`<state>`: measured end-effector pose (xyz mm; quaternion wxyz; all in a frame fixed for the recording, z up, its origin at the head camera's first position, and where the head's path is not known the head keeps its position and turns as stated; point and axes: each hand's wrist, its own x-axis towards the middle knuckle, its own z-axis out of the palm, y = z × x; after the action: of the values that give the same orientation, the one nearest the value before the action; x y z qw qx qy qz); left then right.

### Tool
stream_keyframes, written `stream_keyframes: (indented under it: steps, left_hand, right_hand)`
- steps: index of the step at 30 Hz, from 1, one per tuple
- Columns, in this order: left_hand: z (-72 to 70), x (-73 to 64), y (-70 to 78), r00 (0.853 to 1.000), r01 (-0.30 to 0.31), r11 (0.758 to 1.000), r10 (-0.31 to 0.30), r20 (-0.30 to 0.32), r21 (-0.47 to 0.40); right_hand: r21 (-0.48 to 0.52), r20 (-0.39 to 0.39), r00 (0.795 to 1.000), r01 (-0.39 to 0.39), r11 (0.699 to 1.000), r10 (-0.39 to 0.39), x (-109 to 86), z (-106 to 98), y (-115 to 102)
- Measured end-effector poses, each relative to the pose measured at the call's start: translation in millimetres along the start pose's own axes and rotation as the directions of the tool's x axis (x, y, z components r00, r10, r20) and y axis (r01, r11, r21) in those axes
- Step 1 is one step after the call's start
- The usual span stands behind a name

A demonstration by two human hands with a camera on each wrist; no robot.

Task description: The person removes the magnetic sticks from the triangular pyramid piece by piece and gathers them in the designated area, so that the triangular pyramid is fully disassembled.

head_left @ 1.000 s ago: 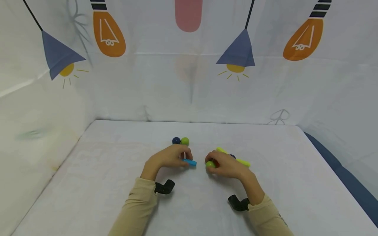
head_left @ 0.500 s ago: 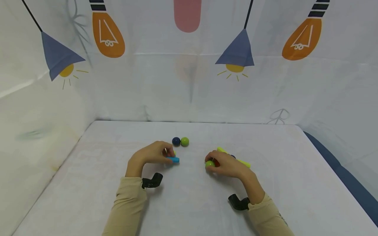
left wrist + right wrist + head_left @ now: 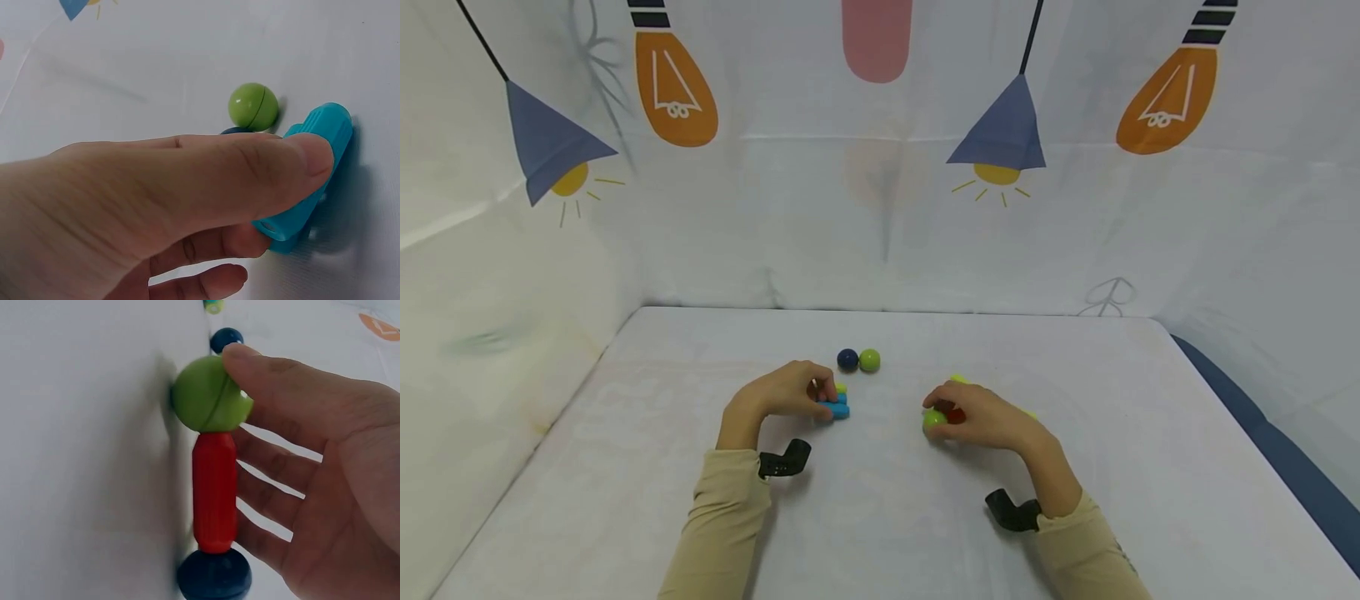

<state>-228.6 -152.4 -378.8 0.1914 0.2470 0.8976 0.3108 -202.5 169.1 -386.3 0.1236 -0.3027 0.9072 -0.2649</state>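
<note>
Leftward and back toward the body is where the left hand point(image 3: 790, 398) has gone since 1 second ago, carrying the blue stick point(image 3: 837, 408) away from the right hand point(image 3: 981, 419) and down onto the table point(image 3: 647, 467). In the last half second it has barely shifted, while the right hand has closed a little further over its piece.

Left grip: thumb point(image 3: 275, 169) pressed on top of the blue stick, fingers curled beneath it, so the stick is pinched against the cloth just short of the 2 loose balls, 1 navy point(image 3: 847, 359) and 1 green point(image 3: 869, 360). Right grip: fingers curled round a rod assembly, a green ball point(image 3: 209, 394) on a red stick point(image 3: 214, 487) with a navy ball point(image 3: 214, 575) at the far end; yellow sticks point(image 3: 958, 380) peek out behind the hand.

To do this well, I judge the left hand should keep the stick low and level and its end free of the thumb, so it meets a ball squarely, while the right hand holds its chain steady and unbent.

White cloth covers the table, slightly wrinkled. A backdrop point(image 3: 880, 208) printed with orange bulbs and blue lamps rises behind and at both sides.
</note>
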Motion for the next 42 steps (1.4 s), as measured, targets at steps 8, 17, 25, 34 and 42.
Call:
stream_keyframes:
  steps: [8,17,25,34,42]
  left_hand:
    - [1.2,1.2,-3.5,1.0,0.018,1.0,-0.018,0.0,0.004]
    - [2.5,2.1,-3.2,1.0,-0.004,1.0,0.004,-0.006,-0.013]
    - [10.0,11.2,11.1,0.995,-0.084,0.995,0.086,-0.056,0.05]
    - [49.8,39.9,46.8,0.97,-0.243,0.962,0.245,-0.001,0.123]
    - [71.8,48.3,58.8,0.985,-0.166,0.967,0.171,-0.013,0.191]
  right_hand:
    - [0.021,-0.024,1.0,-0.02,1.0,0.021,-7.6,-12.9,6.2]
    - [-0.058,-0.001,0.999,-0.035,0.998,0.035,-8.1,-11.3,10.8]
    - [-0.131,-0.018,0.999,0.023,0.991,-0.026,-1.1,-2.7,7.2]
    - [-0.218,-0.082,0.994,0.048,0.975,-0.067,4.7,7.3,1.4]
    - [-0.198,-0.086,0.994,0.046,0.979,-0.064,6.1,11.9,-8.0]
